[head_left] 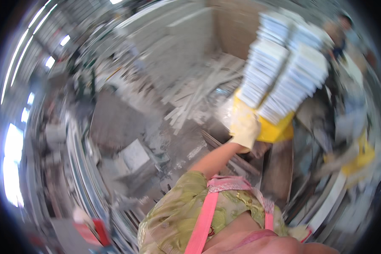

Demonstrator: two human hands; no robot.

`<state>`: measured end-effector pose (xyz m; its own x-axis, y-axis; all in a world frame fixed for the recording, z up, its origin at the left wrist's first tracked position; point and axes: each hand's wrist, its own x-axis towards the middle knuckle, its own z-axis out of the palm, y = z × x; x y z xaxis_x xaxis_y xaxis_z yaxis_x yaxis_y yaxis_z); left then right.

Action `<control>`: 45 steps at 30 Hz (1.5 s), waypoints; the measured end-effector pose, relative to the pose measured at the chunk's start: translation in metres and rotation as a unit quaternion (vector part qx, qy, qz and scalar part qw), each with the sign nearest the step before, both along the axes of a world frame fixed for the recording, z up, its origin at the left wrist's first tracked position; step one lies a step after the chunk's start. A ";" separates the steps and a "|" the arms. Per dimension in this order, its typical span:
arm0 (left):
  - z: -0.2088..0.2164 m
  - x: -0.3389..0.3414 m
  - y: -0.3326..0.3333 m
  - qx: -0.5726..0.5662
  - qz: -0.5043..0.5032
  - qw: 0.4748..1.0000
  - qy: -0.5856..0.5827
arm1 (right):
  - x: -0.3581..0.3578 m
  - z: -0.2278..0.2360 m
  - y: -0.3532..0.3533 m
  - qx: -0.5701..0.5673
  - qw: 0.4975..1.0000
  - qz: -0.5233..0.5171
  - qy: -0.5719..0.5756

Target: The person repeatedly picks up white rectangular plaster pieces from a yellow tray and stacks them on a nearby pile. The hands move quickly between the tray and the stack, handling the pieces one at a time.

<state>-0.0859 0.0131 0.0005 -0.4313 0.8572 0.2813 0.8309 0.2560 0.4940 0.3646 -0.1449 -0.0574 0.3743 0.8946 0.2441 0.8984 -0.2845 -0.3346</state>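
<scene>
My left hand (244, 127), in a pale cream glove, reaches forward to the near left corner of a yellow carrier (277, 130). It overlaps that corner and lies just below the stacks; blur hides whether the fingers grip the edge. Several tall stacks of flat white slabs or tiles (264, 70) rise from the carrier, leaning to the right in this view. At the lower right, a cream glove with a red edge (299, 233) shows beside my body, probably my right hand. Its fingers are not distinguishable, nor whether it holds anything.
Another person (351, 80) stands beyond the stacks at right. Long pale strips (203, 95) lie scattered on the floor ahead, before large leaning slabs (173, 42). A pale block (134, 155) sits left of my arm. Long rails or strips (82, 169) run along the left.
</scene>
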 end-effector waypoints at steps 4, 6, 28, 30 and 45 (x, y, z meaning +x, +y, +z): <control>-0.015 -0.016 -0.003 0.075 -0.136 0.906 0.394 | 0.045 -0.014 -0.082 -0.171 0.949 -0.189 -0.188; -0.010 -0.015 0.001 -0.106 -0.087 0.990 -0.033 | 0.059 -0.033 -0.102 -0.250 0.888 -0.265 -0.281; 0.012 -0.005 0.006 -0.121 -0.027 0.992 -0.024 | 0.173 -0.006 -0.129 -0.040 0.995 -0.027 -0.091; 0.001 -0.011 0.007 -0.098 -0.034 0.994 -0.022 | 0.179 -0.004 -0.110 -0.125 0.981 -0.017 -0.150; 0.022 -0.012 0.006 -0.133 -0.073 0.978 -0.142 | 0.163 0.041 -0.062 0.009 0.968 0.025 -0.248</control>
